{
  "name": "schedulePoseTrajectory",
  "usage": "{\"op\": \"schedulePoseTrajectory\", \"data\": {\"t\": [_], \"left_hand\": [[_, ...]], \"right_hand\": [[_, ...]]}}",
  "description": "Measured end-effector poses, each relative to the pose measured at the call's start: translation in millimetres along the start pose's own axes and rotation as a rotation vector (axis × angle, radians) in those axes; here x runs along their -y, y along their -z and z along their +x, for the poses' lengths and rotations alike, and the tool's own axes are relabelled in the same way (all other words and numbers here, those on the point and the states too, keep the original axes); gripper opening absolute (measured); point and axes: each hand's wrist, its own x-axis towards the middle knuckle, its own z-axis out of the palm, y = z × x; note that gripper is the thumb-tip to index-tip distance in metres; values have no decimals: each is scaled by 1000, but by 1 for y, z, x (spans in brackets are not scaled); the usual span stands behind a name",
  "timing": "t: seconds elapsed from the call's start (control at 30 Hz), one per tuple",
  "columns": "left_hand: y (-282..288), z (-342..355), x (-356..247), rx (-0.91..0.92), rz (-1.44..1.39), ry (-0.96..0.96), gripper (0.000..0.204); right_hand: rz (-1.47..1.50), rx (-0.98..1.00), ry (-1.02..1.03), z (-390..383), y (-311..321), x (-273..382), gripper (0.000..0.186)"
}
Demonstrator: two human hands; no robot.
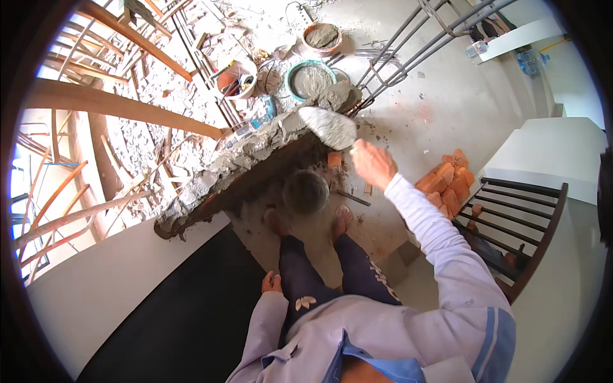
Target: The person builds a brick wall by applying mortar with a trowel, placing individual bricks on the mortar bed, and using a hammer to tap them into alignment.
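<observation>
Nearest, the left hand [272, 281] hangs by the left thigh, fingers loosely curled, holding nothing; whether its grip is fully closed cannot be told. Person stands on a concrete floor [440, 108], feet in sandals, with a grey bucket [305, 191] between the toes.

Further out, the right hand [373, 163] is raised on a white sleeve, grip clamped on the handle of a trowel [331, 127]. Handle itself hidden in the fist. Trowel blade is broad, rounded-triangular, coated all over in wet grey mortar, tilted, its far edge touching the top of the wall [255, 153].

Wall top is a rough band of grey mortar running from lower left to upper right, lumpy and uneven, a bigger heap at its far end. A loose brick [334, 159] sits just below the trowel; a brick pile [447, 182] lies to the right, near a dark railing [517, 223].

Beyond the wall: two mortar pans [311, 78], one green-rimmed, one orange-rimmed, and a red tub [235, 78]. Rebar [421, 45] leans upper right. Wooden scaffold poles [121, 105] cross at left over rubble.
</observation>
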Motion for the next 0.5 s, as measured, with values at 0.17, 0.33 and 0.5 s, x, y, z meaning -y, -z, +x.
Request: {"op": "schedulePoseTrajectory", "data": {"t": [0.17, 0.33, 0.5], "left_hand": [[59, 21, 41, 123, 266, 73, 47], [101, 45, 53, 289, 313, 76, 45], [126, 80, -3, 227, 257, -37, 43]], "right_hand": [[5, -60, 66, 0, 14, -9, 27], [1241, 342, -644, -12, -22, 74, 32], [1230, 346, -610, -38, -58, 165, 37]]}}
